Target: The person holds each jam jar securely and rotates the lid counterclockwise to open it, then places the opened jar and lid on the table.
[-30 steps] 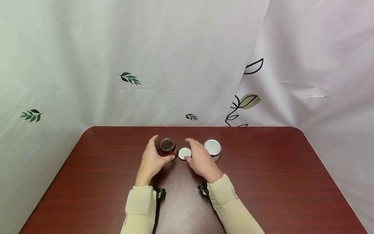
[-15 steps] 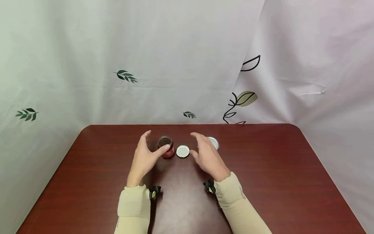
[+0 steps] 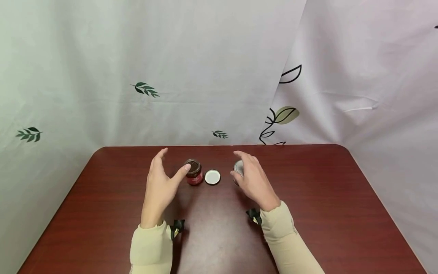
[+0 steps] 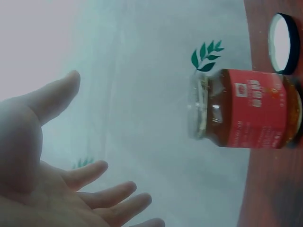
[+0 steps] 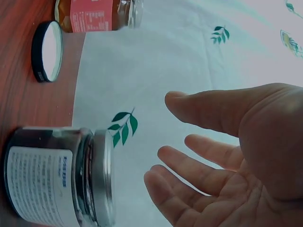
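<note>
An open glass jar with a red label point(image 3: 194, 178) stands upright, uncapped, on the table. Its round lid point(image 3: 212, 177) lies beside it, white inside up with a dark rim. My left hand point(image 3: 161, 190) is left of this jar, thumb and fingers spread; in the left wrist view a gap separates the jar from the fingers point(image 4: 123, 208). The right hand point(image 3: 254, 179) hovers by a second jar point(image 5: 45, 182), which has a silver lid point(image 5: 104, 177) on and a white printed label. From above, that hand partly hides it. Neither hand holds anything.
The reddish-brown wooden table point(image 3: 308, 213) has rounded far corners. A pale curtain point(image 3: 191, 57) with leaf prints hangs right behind its far edge. Dark wrist straps point(image 3: 177, 228) sit at both sleeves.
Both hands have drawn apart and up: the left from around the red-labelled jar, the right from the lid toward the silver-lidded jar. Jars and lid stay in place; the view shifts slightly.
</note>
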Demonstrator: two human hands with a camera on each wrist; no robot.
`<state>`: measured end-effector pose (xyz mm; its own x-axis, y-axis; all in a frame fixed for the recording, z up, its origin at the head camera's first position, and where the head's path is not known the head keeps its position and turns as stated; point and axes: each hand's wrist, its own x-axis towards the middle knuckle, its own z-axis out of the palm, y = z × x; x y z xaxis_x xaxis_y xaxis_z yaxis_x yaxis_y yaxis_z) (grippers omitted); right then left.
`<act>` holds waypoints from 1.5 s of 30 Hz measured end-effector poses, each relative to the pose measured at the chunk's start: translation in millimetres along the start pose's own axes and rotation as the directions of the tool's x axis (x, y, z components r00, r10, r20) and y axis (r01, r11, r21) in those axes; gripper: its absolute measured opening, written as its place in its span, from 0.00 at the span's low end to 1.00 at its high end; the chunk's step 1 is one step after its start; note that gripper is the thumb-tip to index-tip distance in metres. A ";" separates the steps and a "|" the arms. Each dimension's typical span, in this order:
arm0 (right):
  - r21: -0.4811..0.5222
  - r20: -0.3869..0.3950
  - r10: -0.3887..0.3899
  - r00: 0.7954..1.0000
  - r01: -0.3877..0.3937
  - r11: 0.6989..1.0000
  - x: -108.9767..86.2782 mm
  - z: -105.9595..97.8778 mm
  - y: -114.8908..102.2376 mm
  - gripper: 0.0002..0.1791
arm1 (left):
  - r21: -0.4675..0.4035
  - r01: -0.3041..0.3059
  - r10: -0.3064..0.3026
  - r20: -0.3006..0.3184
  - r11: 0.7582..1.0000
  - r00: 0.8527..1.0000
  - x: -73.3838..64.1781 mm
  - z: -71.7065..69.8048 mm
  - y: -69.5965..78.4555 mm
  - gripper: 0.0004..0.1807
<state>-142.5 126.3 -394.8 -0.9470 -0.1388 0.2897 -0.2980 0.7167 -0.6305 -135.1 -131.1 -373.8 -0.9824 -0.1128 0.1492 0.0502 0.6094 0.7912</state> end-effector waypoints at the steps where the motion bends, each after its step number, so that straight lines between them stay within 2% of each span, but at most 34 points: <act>1: -0.003 -0.003 -0.002 1.000 0.002 1.000 -0.2 -1.0 0.7 0.31 | 0.002 -0.014 0.014 -0.011 1.000 1.000 -0.7 -0.1 1.7 0.49; 5: -0.015 -0.011 -0.003 1.000 0.003 1.000 -0.7 -4.9 2.6 0.31 | 0.009 -0.081 0.082 -0.051 0.997 0.995 -4.0 1.2 9.7 0.48; 9: -0.020 -0.029 -0.002 1.000 0.002 1.000 -1.2 -9.5 4.9 0.31 | 0.009 -0.149 0.149 -0.089 0.989 0.985 -8.3 4.8 18.4 0.46; 13: -0.013 -0.041 0.000 0.999 -0.001 1.000 -1.6 -12.1 7.0 0.30 | -0.011 -0.184 0.182 -0.106 0.983 0.978 -11.9 9.7 25.7 0.45; 30: -0.032 -0.057 0.045 0.997 -0.047 0.998 -0.8 -14.6 11.2 0.31 | -0.076 -0.198 0.197 -0.020 0.977 0.980 -15.3 37.5 42.1 0.44; 37: -0.047 -0.065 0.053 0.996 -0.056 0.997 -0.7 -14.5 13.1 0.31 | -0.061 -0.214 0.215 0.011 0.975 0.976 -13.7 54.3 41.5 0.48; 45: -0.050 -0.058 0.062 0.996 -0.065 0.997 0.0 -12.7 15.5 0.31 | -0.070 -0.183 0.187 0.041 0.981 0.982 -11.2 68.3 40.1 0.48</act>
<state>-145.6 146.1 -395.5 -0.9552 -0.0541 0.2911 -0.2292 0.7578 -0.6109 -134.4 -51.8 -384.2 -0.9623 0.0351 0.2698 0.2421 0.5632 0.7901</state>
